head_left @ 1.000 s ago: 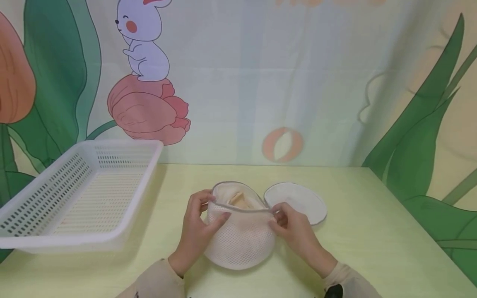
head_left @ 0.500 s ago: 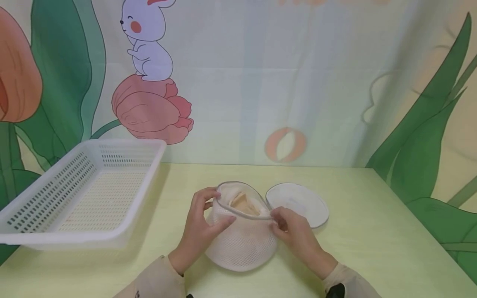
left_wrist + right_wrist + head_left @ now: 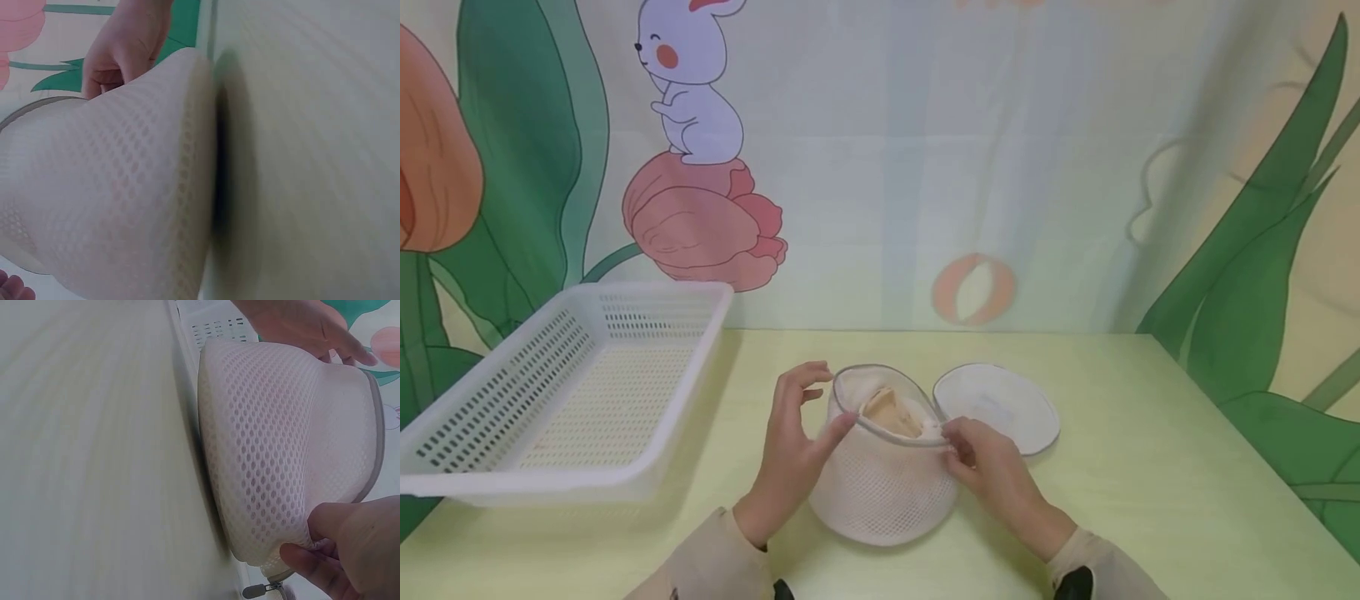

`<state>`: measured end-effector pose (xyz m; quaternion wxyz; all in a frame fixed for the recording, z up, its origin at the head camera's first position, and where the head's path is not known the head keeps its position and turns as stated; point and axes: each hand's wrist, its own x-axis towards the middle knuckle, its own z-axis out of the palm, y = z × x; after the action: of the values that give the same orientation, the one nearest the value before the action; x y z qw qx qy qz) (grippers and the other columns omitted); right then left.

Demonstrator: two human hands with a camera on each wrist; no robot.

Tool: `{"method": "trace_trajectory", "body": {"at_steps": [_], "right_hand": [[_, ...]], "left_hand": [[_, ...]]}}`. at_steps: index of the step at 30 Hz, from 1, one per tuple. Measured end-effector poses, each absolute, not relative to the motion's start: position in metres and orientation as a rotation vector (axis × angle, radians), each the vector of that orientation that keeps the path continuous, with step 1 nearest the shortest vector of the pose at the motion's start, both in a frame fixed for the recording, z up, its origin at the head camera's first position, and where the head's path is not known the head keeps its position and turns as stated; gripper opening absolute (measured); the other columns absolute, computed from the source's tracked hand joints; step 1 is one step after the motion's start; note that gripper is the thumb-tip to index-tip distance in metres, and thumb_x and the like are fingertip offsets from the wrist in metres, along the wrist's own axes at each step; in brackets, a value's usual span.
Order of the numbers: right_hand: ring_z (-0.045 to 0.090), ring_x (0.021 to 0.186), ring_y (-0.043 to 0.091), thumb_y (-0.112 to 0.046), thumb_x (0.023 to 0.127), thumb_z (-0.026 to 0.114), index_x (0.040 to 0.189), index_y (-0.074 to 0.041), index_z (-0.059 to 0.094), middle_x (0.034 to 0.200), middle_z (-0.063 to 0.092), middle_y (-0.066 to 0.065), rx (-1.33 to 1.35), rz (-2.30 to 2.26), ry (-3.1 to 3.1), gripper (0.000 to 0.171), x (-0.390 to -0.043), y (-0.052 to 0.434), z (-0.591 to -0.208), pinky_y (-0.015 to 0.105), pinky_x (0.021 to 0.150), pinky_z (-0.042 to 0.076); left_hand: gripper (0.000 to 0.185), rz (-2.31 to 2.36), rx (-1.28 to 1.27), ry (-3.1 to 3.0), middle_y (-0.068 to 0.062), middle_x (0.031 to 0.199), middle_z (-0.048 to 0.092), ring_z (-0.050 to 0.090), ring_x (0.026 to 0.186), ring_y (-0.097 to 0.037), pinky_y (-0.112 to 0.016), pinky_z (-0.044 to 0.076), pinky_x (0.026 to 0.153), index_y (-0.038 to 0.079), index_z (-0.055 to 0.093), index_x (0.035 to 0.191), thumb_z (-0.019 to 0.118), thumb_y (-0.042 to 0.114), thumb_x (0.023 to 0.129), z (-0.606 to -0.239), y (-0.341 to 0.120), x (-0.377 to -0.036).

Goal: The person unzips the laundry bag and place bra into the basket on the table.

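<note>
Yellow-green table (image 3: pixel 1150 467) before a printed backdrop (image 3: pixel 925 167) showing a rabbit, tulips and leaves. One mesh bag (image 3: pixel 883 483), dome-shaped and grey-rimmed, stands on the table between the two hands, its mouth open upward. Inside lies one tan item (image 3: pixel 891 412); what it is cannot be told. One round lid (image 3: pixel 1000 404), joined to the bag at the rim, lies flat on the table just beyond the right hand.

Left hand (image 3: pixel 793 458): fingers loosely extended, thumb resting against the near-left rim, the other fingers raised clear of it; it grips nothing, apparently steadying the bag so that the mouth stays open. Right hand (image 3: pixel 992 475): fingers curled, pinching the rim at the bag's right side, next to the lid's hinge. The right wrist view shows the fingertips (image 3: pixel 312 556) closed on the rim's edge, with one zipper pull (image 3: pixel 259 590) hanging just below them; the pinch probably keeps the soft mesh taut.

One white perforated basket (image 3: pixel 647 475) sits well to the left of the left hand, tilted, its far end raised. Two beige sleeves cover the forearms.

Count: one bag, one lid, one tan item, one basket, two hands.
</note>
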<state>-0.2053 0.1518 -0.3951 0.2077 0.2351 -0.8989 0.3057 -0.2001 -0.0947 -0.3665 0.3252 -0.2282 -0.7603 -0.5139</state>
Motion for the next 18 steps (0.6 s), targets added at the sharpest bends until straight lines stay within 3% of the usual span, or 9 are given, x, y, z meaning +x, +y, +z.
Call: {"method": "trace_trajectory", "body": {"at_steps": [10,18], "right_hand": [[0.059,0.069,0.009,0.004,0.075,0.074,0.092,-0.007,0.063,0.081,0.064,0.001,0.656,0.837,-2.523,0.023,-0.204,0.151,-0.395,0.021,0.061,0.051],[0.059,0.07,0.009,0.003,0.075,0.074,0.094,-0.006,0.064,0.082,0.065,0.002,0.658,0.851,-2.511,0.024,-0.205,0.151,-0.396,0.021,0.062,0.051]], "left_hand": [[0.051,-1.328,-0.597,-1.962,-0.013,0.121,0.052,0.052,0.11,-0.022,-0.034,0.045,0.093,-0.003,0.048,0.123,0.074,0.01,0.082,-0.329,-0.085,-0.207],[0.052,-1.112,-0.733,-2.186,-0.01,0.109,0.059,0.061,0.096,-0.02,-0.033,0.051,0.086,0.003,0.051,0.125,0.077,0.009,0.08,-0.301,-0.072,-0.223]]}}
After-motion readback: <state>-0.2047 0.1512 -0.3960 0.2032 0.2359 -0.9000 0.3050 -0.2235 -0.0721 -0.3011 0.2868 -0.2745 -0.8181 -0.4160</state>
